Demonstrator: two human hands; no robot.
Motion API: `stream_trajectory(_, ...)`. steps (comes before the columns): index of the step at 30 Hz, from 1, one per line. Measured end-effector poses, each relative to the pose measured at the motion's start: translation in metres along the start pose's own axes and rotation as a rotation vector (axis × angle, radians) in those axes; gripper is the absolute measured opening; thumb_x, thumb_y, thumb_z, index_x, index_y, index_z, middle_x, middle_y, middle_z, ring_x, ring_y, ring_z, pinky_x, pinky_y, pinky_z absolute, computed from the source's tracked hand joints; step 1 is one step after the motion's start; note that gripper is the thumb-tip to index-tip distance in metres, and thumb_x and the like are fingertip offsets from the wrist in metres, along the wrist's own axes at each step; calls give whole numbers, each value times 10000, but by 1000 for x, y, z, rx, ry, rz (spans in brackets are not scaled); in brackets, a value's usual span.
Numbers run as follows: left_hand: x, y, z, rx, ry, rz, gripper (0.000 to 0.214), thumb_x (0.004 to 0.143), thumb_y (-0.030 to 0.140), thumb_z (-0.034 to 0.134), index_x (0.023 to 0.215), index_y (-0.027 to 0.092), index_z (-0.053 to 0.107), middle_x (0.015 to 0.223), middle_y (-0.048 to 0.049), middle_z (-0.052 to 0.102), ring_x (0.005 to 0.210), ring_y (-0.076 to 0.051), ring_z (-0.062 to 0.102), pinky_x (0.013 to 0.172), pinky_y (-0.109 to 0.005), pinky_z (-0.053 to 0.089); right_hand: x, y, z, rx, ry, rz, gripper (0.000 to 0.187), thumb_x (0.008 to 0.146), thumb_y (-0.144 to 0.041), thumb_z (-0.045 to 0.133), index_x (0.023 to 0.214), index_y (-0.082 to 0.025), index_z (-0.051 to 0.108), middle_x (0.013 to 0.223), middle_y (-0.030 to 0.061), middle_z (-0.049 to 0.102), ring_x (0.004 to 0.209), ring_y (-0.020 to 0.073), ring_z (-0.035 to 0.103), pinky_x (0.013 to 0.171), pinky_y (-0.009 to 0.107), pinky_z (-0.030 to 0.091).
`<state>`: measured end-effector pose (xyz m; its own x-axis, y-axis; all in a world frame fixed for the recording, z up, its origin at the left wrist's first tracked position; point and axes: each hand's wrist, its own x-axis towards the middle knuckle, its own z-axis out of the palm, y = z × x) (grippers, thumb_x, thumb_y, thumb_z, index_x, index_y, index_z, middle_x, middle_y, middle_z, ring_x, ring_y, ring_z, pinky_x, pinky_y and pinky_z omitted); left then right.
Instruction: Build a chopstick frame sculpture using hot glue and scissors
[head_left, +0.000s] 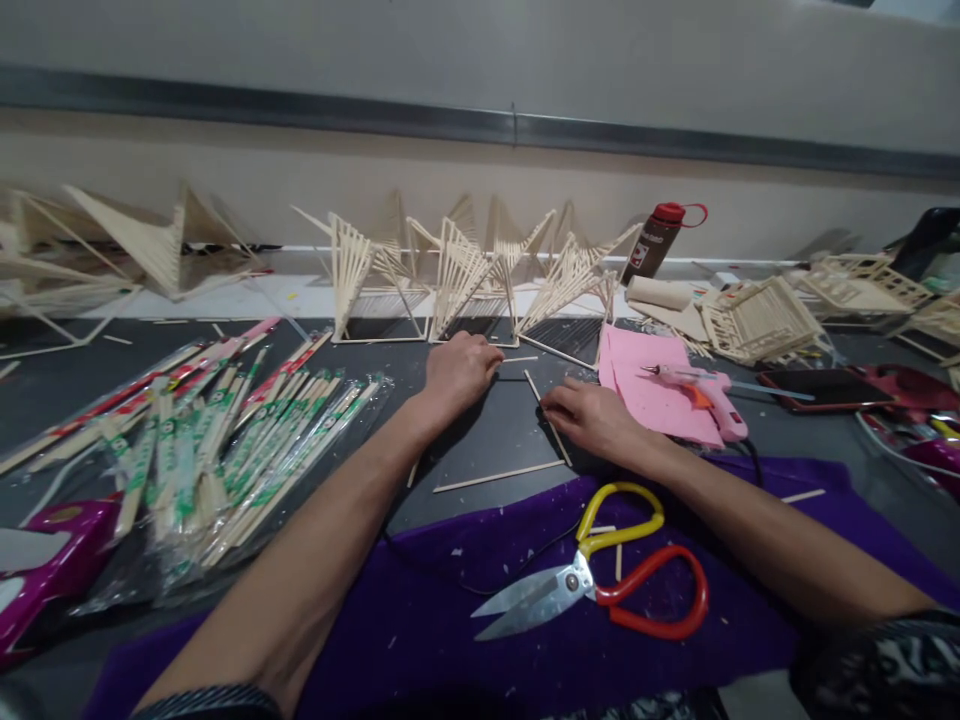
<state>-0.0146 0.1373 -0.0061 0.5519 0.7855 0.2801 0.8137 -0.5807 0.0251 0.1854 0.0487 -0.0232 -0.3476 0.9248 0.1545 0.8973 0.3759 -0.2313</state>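
Observation:
Thin wooden sticks lie on the dark tabletop in a loose four-sided outline. My left hand [463, 368] is closed at the far side, its fingertips on the end of the far stick [521, 359]. On the right, the bent fingers of my right hand [591, 410] pinch the right-hand stick [557, 440]. A near stick [499, 477] lies flat, its right end close to the right-hand stick. My left forearm covers most of a left-hand stick [412, 474]. Yellow-and-red-handled scissors [574, 582] rest partly open on a purple cloth [435, 640] nearer to me.
Stick-built frames [465, 285] stand along the wall. Bagged chopsticks [247, 450] lie left, beside a magenta object [60, 560]. To the right are a pink glue gun [701, 390] on pink sheets [637, 360], a phone [825, 390] and a red-capped bottle [652, 245].

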Motion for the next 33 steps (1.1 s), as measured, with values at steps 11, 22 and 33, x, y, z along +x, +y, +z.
stream_trajectory(11, 1, -3, 8, 59, -108, -35, 331, 890, 332, 392, 928, 235, 706, 963, -86, 656, 953, -216, 547, 697, -269, 391, 1, 8, 12, 41, 39, -65, 225, 896, -297, 465, 992, -190, 639, 912, 55, 588, 851, 155, 561, 723, 256, 416)
stream_trajectory(22, 2, -6, 8, 91, -128, -11, 334, 889, 312, 379, 899, 239, 705, 896, -85, 653, 923, -227, 565, 647, -268, 384, -1, 6, 12, 11, 34, -68, 230, 898, -287, 452, 999, -181, 630, 937, 73, 586, 900, 178, 553, 752, 274, 427)
stream_trajectory(33, 1, -3, 6, 152, -151, 62, 302, 861, 234, 388, 832, 189, 686, 876, -101, 633, 876, -230, 553, 606, -274, 369, -1, 6, 14, 3, 40, -63, 228, 895, -280, 459, 1005, -178, 629, 939, 71, 580, 903, 167, 550, 759, 263, 424)
